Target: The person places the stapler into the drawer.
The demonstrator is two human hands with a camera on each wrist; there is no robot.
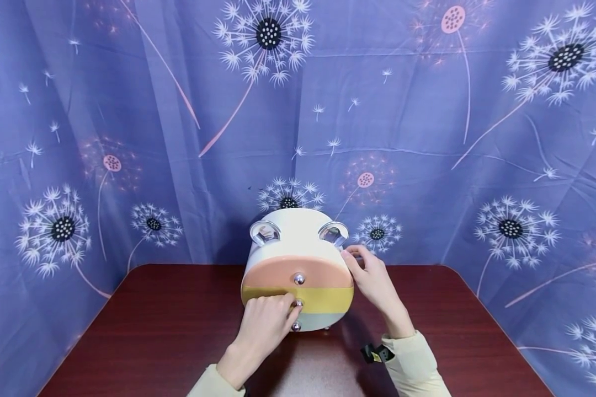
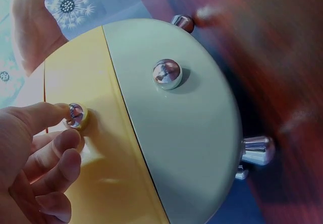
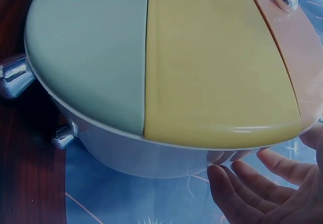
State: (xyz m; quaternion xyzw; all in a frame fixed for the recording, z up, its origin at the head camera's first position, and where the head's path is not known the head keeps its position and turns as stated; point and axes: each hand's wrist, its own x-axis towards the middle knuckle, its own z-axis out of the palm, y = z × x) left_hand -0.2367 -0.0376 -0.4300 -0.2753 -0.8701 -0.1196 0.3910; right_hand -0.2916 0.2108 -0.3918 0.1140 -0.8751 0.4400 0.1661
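Observation:
A small oval drawer chest [image 1: 298,237] with a white body stands on the table. Its front has a pink drawer [image 1: 273,271] on top, a yellow drawer [image 1: 330,299] in the middle and a green drawer [image 2: 171,118] at the bottom, each with a round chrome knob. My left hand [image 1: 267,320] pinches the yellow drawer's knob [image 2: 76,116] between thumb and fingers. All the drawers look closed. At the chest's upper right side is my right hand [image 1: 372,275], its loosely bent fingers [image 3: 262,183] touching the white wall.
Two chrome ear-shaped rings [image 1: 265,232] sit on top of the chest, and chrome feet [image 2: 258,150] hold it up. Around it spreads the dark red wooden table [image 1: 179,325]. A blue dandelion-print cloth [image 1: 377,99] hangs behind and at both sides.

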